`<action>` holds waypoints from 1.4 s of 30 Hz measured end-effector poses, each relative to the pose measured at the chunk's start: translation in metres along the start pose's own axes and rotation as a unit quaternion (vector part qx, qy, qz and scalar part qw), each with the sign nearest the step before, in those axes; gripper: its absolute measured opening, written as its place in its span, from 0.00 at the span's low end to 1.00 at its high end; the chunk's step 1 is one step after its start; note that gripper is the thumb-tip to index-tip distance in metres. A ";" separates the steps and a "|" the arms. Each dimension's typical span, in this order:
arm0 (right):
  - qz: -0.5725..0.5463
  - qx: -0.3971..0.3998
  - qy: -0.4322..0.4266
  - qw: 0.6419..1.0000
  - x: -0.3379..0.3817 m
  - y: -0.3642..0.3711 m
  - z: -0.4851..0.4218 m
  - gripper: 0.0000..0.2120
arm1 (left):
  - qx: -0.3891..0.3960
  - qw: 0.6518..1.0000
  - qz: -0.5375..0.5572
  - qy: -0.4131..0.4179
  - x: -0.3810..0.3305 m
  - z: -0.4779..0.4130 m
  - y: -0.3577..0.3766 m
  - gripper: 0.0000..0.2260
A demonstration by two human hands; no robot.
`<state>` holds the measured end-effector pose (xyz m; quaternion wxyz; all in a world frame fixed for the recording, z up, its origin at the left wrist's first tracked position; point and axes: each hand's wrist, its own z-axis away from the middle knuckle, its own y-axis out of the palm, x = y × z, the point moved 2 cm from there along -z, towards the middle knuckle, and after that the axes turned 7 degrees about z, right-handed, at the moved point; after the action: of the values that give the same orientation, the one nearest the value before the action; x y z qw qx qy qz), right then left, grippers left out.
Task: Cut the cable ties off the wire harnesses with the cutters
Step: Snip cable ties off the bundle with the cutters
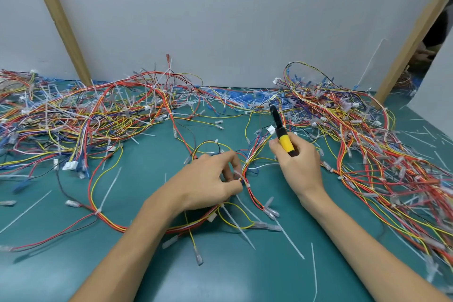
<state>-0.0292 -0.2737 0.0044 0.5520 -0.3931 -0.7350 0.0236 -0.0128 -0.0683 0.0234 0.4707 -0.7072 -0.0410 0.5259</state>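
Fingers (235, 172) of the left hand (208, 182) were pinched on a harness (251, 192), cutters (282, 131) clenched in the right hand (300, 163), over a green mat (152, 270) backed by grey panels (220, 19).

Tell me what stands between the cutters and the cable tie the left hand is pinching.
Nothing solid. The cutters in the right hand point away from the cable tie pinched by the left hand; only thin loose wires cross the gap.

Worktop (147, 265): teal mat, matt, smooth.
Wire harnesses (110, 218): plastic-insulated, slightly glossy.
Cable ties (110, 186): translucent white plastic, smooth.
Cutters (285, 141): dark matt head, material unclear; yellow-and-black plastic grip.
Wall panels (220, 19): pale grey, matt, smooth.
Battens (58, 19): tan, wood-like, matt.
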 end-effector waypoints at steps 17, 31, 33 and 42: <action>-0.228 -0.001 0.073 0.971 0.000 0.000 0.000 0.11 | -0.250 0.965 0.024 0.071 0.011 -0.006 -0.003 0.12; -0.278 0.187 0.141 0.932 0.005 0.008 -0.003 0.14 | -0.174 0.963 -0.187 0.084 0.022 -0.006 -0.019 0.06; -0.288 0.209 0.139 0.924 0.005 0.007 -0.002 0.14 | -0.154 0.967 -0.187 0.078 0.024 -0.007 -0.022 0.04; -0.359 0.232 0.153 0.891 0.004 0.001 -0.003 0.14 | -0.122 0.987 -0.034 0.103 0.024 -0.011 -0.021 0.04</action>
<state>-0.0267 -0.2718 0.0084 0.7038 0.0382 -0.7063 -0.0661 0.0153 -0.0506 0.0213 0.4005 -0.8080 -0.0799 0.4247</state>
